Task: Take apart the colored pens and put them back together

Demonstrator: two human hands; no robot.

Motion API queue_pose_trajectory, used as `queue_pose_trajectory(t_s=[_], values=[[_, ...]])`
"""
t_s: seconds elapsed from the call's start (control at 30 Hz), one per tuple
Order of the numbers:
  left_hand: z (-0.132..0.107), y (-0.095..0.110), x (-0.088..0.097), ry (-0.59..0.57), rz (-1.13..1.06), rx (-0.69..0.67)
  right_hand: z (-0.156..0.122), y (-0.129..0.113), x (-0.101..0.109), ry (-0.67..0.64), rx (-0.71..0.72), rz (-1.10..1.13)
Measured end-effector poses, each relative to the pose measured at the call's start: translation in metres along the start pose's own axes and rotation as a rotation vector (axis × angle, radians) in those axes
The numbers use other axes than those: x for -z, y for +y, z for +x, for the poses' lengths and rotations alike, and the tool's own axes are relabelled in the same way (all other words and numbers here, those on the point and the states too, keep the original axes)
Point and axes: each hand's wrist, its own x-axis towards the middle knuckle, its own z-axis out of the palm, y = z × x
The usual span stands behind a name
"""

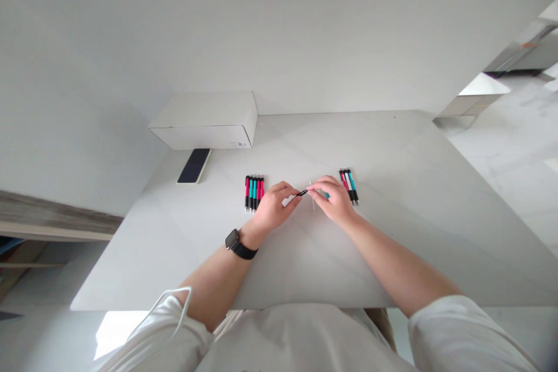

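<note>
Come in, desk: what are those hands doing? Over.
Left hand, right hand: pinching small black piece between them. Pens lying beside each hand. No obstruction seen between hands.

A pale wall fills the frame's top, above a white table. A bright patch lights the lower-left floor.

No lettering, number or brand can be read. The white box at the back of the bench carries small dark printed marks low on its front, toward the right end, too tiny to make out.
</note>
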Motion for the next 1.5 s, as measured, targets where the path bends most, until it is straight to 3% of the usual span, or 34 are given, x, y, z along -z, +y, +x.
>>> queue_pose_trajectory(t_s=[0.1, 0.23, 0.33, 0.53, 0.87, 1.17, 1.3, 1.5], values=[[0.0, -0.001, -0.001, 0.017, 0.005, 0.01, 0.0, 0.001, 0.002, -0.033, 0.04, -0.059], [0.001, -0.003, -0.001, 0.047, 0.018, 0.035, 0.001, 0.01, 0.005, 0.037, -0.025, -0.205], [0.001, -0.003, 0.0, 0.067, 0.032, 0.042, -0.001, 0.017, 0.004, 0.005, -0.078, -0.416], [0.002, -0.006, 0.0, 0.097, 0.06, 0.051, -0.006, 0.014, -0.006, -0.164, -0.064, -0.599], [0.003, -0.007, 0.005, 0.146, 0.048, 0.053, -0.019, -0.031, -0.019, -0.523, 0.102, -0.586], [0.004, -0.007, 0.006, 0.164, 0.053, 0.058, -0.03, -0.042, -0.025, -0.569, 0.041, -0.663], [0.005, -0.007, 0.006, 0.194, 0.064, 0.051, -0.025, -0.032, -0.021, -0.546, 0.008, -0.589], [0.005, -0.011, 0.005, 0.211, 0.065, 0.066, -0.012, -0.009, -0.003, -0.411, 0.004, -0.359]])
